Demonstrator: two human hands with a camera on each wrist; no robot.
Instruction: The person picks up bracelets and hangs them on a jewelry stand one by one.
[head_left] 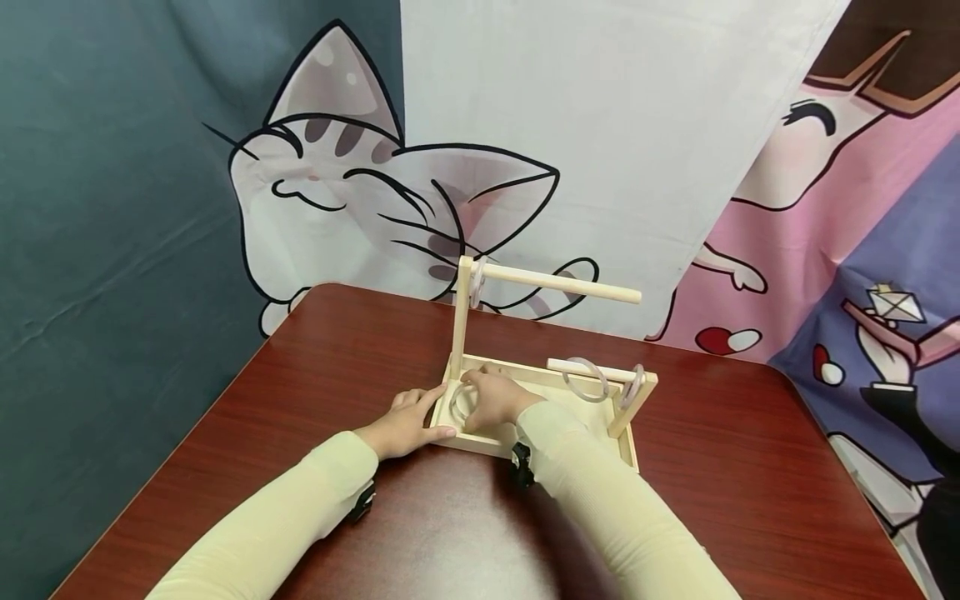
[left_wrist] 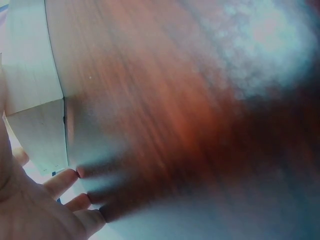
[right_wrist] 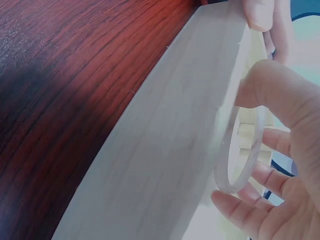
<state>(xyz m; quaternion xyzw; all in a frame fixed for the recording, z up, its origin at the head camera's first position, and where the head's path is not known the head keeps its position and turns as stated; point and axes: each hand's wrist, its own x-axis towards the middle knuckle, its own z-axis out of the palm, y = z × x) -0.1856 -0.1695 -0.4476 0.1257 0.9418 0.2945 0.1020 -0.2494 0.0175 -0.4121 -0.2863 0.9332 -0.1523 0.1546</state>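
A pale wooden tray stand (head_left: 480, 444) stands on the table. Inside its left end, my right hand (head_left: 491, 400) pinches a pale translucent bangle (right_wrist: 255, 147) tilted up on edge, thumb at its top and fingertips along its side and bottom. My left hand (head_left: 401, 423) rests against the tray's left front corner, thumb on the rim; in the left wrist view its fairly straight fingers (left_wrist: 62, 184) reach down beside the tray wall. One bangle (head_left: 477, 283) hangs at the post end of the tall upper rod (head_left: 562, 283). Two more bangles (head_left: 632, 387) hang on the short lower rod (head_left: 558, 365).
The dark red wooden table (head_left: 337, 350) extends around the stand on every side. A curtain with cartoon figures (head_left: 615, 125) hangs behind the table. The upper rod's free end points right; the lower rod's free end points left.
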